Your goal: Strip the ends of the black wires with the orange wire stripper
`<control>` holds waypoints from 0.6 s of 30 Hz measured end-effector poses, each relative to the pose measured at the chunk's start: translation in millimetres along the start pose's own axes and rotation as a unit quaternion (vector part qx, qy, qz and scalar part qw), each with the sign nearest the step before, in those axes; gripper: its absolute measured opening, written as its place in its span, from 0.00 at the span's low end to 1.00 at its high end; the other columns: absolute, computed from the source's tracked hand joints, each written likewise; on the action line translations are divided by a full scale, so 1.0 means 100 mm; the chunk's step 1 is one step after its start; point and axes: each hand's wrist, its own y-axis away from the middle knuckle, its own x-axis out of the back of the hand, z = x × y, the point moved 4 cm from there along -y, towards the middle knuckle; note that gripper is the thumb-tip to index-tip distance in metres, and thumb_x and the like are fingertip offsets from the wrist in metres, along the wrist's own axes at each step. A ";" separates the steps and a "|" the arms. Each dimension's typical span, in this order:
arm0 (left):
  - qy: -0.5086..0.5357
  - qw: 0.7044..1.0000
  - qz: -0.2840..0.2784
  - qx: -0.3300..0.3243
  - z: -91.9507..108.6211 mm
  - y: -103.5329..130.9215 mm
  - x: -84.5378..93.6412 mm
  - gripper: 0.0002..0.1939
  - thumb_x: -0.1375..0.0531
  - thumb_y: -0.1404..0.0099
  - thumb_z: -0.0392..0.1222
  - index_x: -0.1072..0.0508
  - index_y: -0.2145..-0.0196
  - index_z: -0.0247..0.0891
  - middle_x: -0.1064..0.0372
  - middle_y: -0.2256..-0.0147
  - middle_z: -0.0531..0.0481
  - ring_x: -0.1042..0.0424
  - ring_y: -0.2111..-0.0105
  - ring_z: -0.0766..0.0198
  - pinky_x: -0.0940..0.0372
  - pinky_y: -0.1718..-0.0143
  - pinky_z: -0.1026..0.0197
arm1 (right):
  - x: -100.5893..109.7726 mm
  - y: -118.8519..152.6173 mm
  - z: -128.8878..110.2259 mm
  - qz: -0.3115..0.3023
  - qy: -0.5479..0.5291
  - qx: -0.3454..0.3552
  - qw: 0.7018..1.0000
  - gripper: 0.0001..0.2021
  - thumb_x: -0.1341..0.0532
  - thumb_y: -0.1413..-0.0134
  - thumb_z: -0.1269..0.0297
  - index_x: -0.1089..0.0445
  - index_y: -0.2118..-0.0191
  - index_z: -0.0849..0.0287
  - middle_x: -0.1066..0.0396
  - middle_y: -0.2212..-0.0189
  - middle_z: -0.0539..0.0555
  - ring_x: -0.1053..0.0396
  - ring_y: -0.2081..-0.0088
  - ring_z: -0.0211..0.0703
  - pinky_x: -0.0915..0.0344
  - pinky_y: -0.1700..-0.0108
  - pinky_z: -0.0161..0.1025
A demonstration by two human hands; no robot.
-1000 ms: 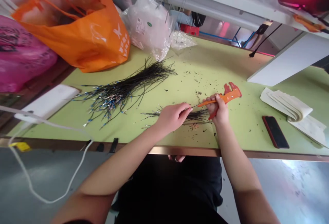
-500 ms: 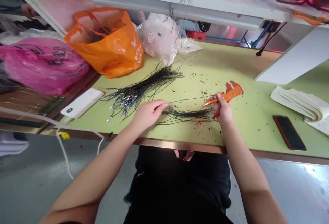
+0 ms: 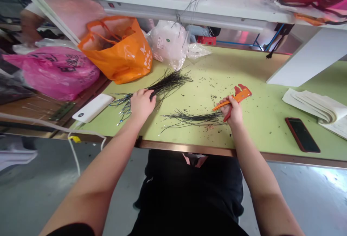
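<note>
My left hand (image 3: 142, 103) lies on the larger bundle of black wires (image 3: 169, 83), near their blue-and-silver ends. Its thumb stands apart from the bent fingers, and wires show in the gap; the fingertips are partly hidden. In my right hand (image 3: 233, 112) is an orange and red wire stripper (image 3: 242, 94), held by its handles with the jaws pointing away to the right. A smaller bundle of black wires (image 3: 193, 118) lies on the green tabletop (image 3: 187, 138) between the hands, its right ends close to my right hand.
Small dark scraps are scattered about the stripper. To the left are a white power bank (image 3: 93, 108) with a cable, an orange bag (image 3: 119, 55) and a pink bag (image 3: 59, 71). A phone (image 3: 303, 134) and folded papers (image 3: 316, 104) lie right. A person's arm (image 3: 32, 24) shows far left.
My left hand has moved left and away from me onto the larger bundle; the single wire stretched between my hands is no longer there. My right hand keeps the stripper in nearly the same place.
</note>
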 end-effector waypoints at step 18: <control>0.065 0.937 -0.134 -0.317 1.48 0.91 -0.19 0.13 0.44 0.24 0.38 0.18 0.54 0.39 0.20 0.55 0.44 0.22 0.55 0.53 0.29 0.53 0.51 | -0.02 0.00 0.03 -0.021 0.031 -0.013 0.999 0.15 0.25 0.50 0.55 0.30 0.67 0.56 0.29 0.72 0.48 0.26 0.68 0.40 0.19 0.59 0.42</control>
